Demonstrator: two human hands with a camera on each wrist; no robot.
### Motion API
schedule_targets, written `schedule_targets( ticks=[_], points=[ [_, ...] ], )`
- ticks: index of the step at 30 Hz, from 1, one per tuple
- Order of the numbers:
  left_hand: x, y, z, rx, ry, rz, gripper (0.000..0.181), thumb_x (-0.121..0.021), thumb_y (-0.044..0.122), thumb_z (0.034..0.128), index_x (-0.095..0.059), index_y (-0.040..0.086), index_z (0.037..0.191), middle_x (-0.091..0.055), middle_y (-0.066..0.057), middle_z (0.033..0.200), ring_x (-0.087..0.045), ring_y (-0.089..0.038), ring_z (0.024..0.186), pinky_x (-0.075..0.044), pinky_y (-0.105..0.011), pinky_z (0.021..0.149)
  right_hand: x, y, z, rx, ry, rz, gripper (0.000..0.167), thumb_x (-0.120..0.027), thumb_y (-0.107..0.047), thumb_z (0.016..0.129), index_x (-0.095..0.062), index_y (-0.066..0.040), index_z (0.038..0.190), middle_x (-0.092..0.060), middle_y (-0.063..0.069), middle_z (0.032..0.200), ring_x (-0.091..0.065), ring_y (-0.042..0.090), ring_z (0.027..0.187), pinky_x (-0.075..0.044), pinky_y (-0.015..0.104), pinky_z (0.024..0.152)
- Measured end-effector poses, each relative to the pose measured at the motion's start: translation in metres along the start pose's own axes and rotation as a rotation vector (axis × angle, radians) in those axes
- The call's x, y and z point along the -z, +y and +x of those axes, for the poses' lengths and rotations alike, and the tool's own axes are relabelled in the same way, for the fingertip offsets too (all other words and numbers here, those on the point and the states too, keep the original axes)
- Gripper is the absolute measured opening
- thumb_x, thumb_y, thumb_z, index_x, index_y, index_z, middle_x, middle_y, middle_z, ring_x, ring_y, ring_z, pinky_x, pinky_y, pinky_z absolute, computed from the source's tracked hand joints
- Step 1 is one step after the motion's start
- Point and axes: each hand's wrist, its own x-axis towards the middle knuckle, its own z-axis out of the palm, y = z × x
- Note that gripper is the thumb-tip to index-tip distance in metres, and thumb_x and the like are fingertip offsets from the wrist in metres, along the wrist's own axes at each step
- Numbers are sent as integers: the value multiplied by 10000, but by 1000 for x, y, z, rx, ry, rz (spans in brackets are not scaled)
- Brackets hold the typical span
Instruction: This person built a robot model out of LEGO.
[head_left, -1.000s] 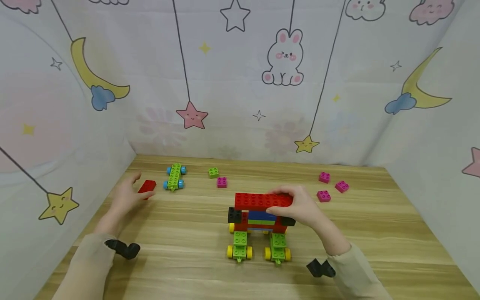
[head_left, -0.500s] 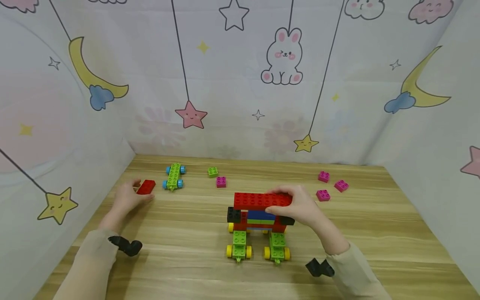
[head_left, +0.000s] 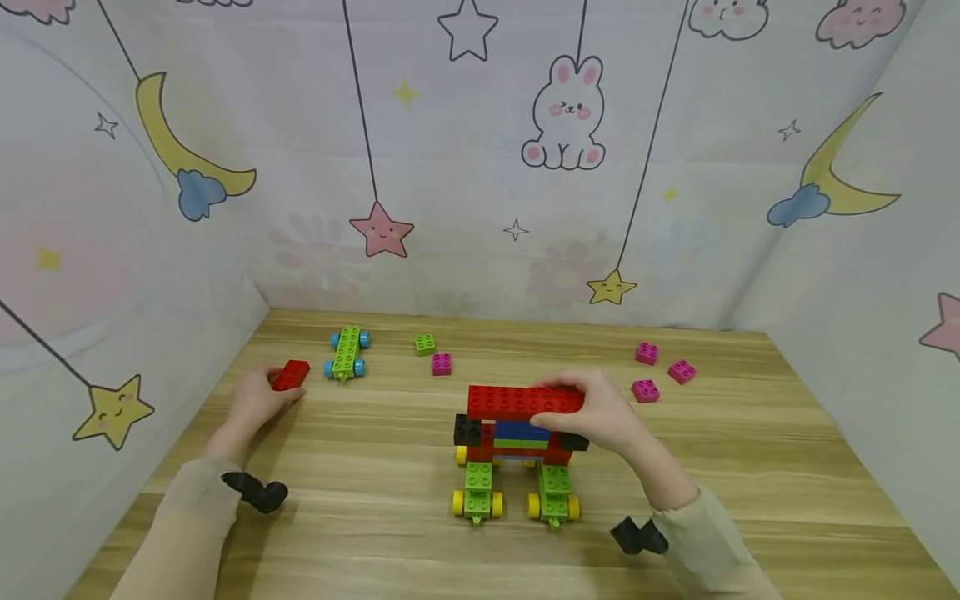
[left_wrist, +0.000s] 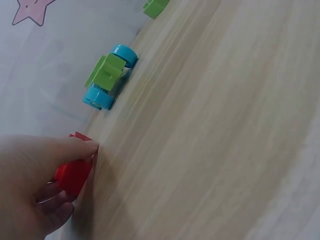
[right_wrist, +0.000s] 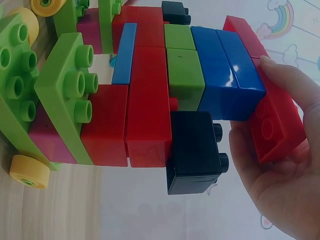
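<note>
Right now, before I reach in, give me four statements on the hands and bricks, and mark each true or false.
1. The left hand pinches a red brick. True.
2. The right hand lies flat on the table. False: it grips the red top of the brick model.
3. Three loose pink bricks lie to the right of the model. True.
4. The loose green base has yellow wheels. False: its wheels are blue.

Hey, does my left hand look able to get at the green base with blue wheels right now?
Probably yes: beyond the red brick your left hand pinches, only bare tabletop lies before the green wheeled base, though it might need to release the brick first.
</note>
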Motion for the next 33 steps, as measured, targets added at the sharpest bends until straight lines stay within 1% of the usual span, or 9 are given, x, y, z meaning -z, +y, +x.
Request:
schedule_targets(
  ticks=[7, 12, 17, 20, 25, 27, 30, 33],
  points=[
    [-2, 1, -1, 6, 23, 17, 659, -662, 231, 904, -412, -197, 1340, -478, -411, 1292, -498, -524, 1147, -436, -585, 965, 0, 1, 0, -6, 0, 1, 380, -805, -212, 802, -712, -72, 1143, -719, 100, 1032, -631, 141, 784, -543, 272, 679],
    [-2, -1, -2, 7, 50, -19, 623, -648, 206, 909, -423, -188, 1336, -478, -408, 1295, -493, -524, 1152, -427, -585, 974, 0, 0, 0, -3, -3, 1, 385, -803, -217, 805, -710, -64, 1146, -718, 105, 1037, -630, 127, 779, -541, 271, 674],
    [1, -3, -3, 31, 84, -59, 635, -634, 203, 911, -400, -187, 1353, -462, -409, 1307, -480, -529, 1161, -425, -592, 975, 1, -2, -1, -6, -4, -13, 383, -800, -231, 812, -710, -59, 1141, -718, 108, 1035, -630, 120, 797, -537, 266, 692],
    [5, 0, -4, 23, 123, -67, 621, -636, 197, 907, -415, -179, 1351, -480, -401, 1296, -495, -521, 1146, -440, -587, 963, 2, -3, -1, 7, -7, -26, 380, -797, -237, 816, -710, -56, 1139, -719, 108, 1029, -631, 127, 799, -534, 269, 694],
    [12, 14, -9, -5, 176, -66, 592, -643, 220, 913, -463, -147, 1342, -522, -372, 1270, -530, -489, 1106, -473, -564, 923, 1, -4, 0, 10, -11, -35, 371, -799, -227, 813, -714, -68, 1137, -721, 92, 1016, -633, 136, 798, -537, 270, 697],
    [15, 21, -12, -19, 180, -66, 588, -640, 227, 921, -464, -138, 1347, -521, -361, 1274, -530, -480, 1103, -478, -566, 913, 1, -4, 0, 4, -18, -30, 371, -799, -226, 814, -713, -75, 1141, -720, 85, 1019, -634, 139, 805, -539, 272, 704],
    [20, 32, -16, -59, 185, -55, 583, -642, 225, 927, -467, -134, 1350, -522, -353, 1275, -537, -474, 1089, -485, -567, 889, 2, -4, 0, 1, -27, -26, 377, -799, -226, 814, -710, -80, 1151, -720, 80, 1031, -638, 149, 823, -540, 281, 718],
    [24, 43, -18, -114, 185, -48, 579, -646, 233, 931, -473, -129, 1347, -534, -346, 1257, -551, -455, 1057, -497, -550, 855, 2, -4, 1, 8, -30, -39, 381, -799, -230, 814, -709, -87, 1155, -721, 75, 1049, -642, 154, 846, -540, 290, 735]
  ],
)
